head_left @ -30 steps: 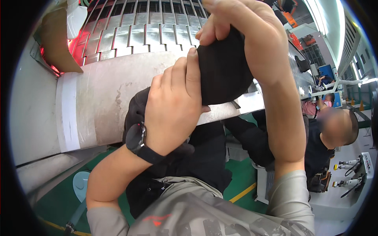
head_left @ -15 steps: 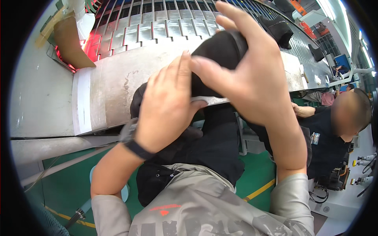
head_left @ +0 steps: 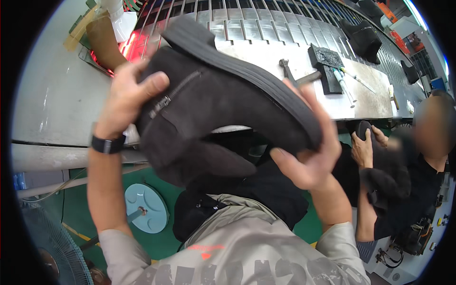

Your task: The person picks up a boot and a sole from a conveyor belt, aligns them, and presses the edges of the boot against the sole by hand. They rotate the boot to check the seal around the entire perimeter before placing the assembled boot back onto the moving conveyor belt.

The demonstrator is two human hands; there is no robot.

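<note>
I hold a black suede boot (head_left: 209,109) with a side zipper and a ridged dark sole up in front of me, sole turned up and to the right. My left hand (head_left: 126,97) grips its heel end, thumb lying next to the zipper. My right hand (head_left: 308,152) cups the toe end from below, fingers over the sole's edge. A black watch sits on my left wrist. More black fabric lies on my lap under the boot.
A slatted metal conveyor (head_left: 266,23) runs across the top, carrying another black boot (head_left: 363,40). On the workbench (head_left: 351,99) lie a hammer (head_left: 297,73), a black block (head_left: 327,64) and pens. A person at the right (head_left: 418,156) handles a black boot. A fan (head_left: 52,251) stands lower left.
I have turned the boot over and pulled it toward me; its zipper side and sole now show. My hands moved apart to its two ends, uncovering the tools on the bench.
</note>
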